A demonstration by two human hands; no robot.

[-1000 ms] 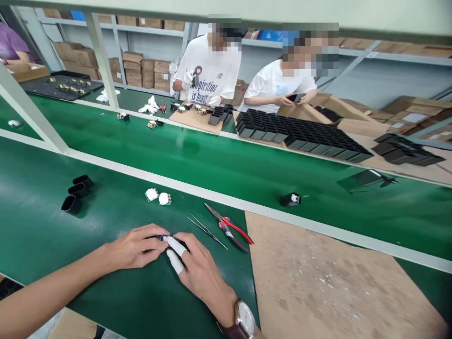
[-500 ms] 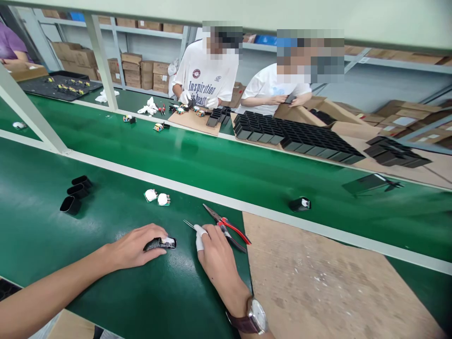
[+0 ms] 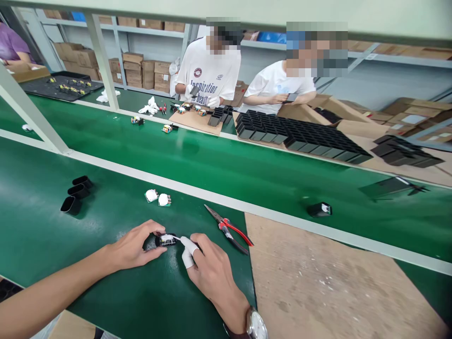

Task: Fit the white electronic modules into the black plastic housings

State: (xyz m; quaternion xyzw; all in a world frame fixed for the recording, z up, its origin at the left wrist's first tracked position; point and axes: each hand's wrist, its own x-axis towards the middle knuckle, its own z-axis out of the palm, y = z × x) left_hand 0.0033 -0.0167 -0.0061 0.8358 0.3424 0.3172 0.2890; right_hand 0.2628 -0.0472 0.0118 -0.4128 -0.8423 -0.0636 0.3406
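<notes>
the small black housing point(image 3: 162, 242), white filler point(image 3: 167, 238) showing in its open end, sits on or just above the green bench point(image 3: 116, 202), gripped between the left hand's point(image 3: 134, 245) thumb and fingers. the right hand point(image 3: 212, 266) pinches tweezers point(image 3: 175, 238) reaching to that end; red-handled pliers point(image 3: 226, 226) lie beyond.

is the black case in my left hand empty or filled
Filled, at least partly: white material shows inside the open end of the black case.

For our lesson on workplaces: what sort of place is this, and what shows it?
Likely an electronics assembly workshop: small white-topped green circuit boards, rows of box-shaped black plastic housings, and brown cardboard boxes on grey metal shelves.
</notes>
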